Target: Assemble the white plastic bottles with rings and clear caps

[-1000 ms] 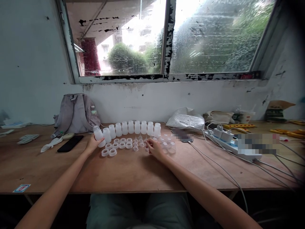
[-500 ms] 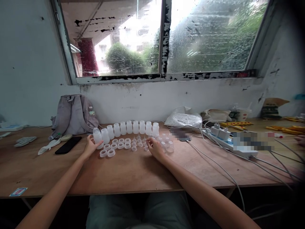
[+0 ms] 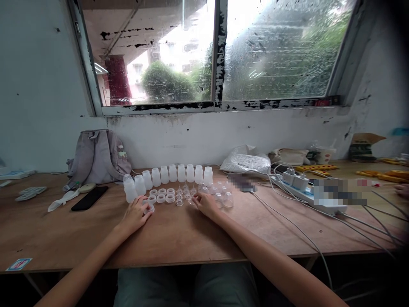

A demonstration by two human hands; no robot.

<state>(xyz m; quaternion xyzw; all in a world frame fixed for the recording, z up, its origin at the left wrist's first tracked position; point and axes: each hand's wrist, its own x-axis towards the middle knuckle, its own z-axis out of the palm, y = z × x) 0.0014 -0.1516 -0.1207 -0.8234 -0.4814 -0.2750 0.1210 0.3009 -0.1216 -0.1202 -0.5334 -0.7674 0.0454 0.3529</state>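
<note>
So the left hand (image 3: 136, 213) is down at the front left of the white collar rings (image 3: 161, 198), fingers bent and spread a bit, with the front ring (image 3: 148, 208) sitting right by the thumb and fingertips. Looks like it's touching that one, but I can't tell if it's properly gripped. A couple of the rings are partly hidden by the hand.

The right hand (image 3: 206, 205) is palm down over the right side of the clear teats (image 3: 179, 200), fingers bent with the tips right at them. Can't tell if anything's pinched in there, the clear plastic is too small to make out.

Behind all that, the frosted bottles (image 3: 173, 173) stand upright in a curved row on the table (image 3: 172, 243). The leftmost bottle (image 3: 130, 189) has a clear piece on top and stands just behind the left hand. The clear dome caps (image 3: 228, 200) are bunched up to the right of the teats, some partly behind the right hand.

Rest of the table: grey backpack (image 3: 97, 157) against the wall on the left, black phone (image 3: 89, 198) lying in front of it, a silvery plastic bag (image 3: 246, 160) to the right of the bottles, then a white power strip (image 3: 311, 197) with chargers and cables. Part of another person's hand (image 3: 401, 189) shows at the far right edge.
</note>
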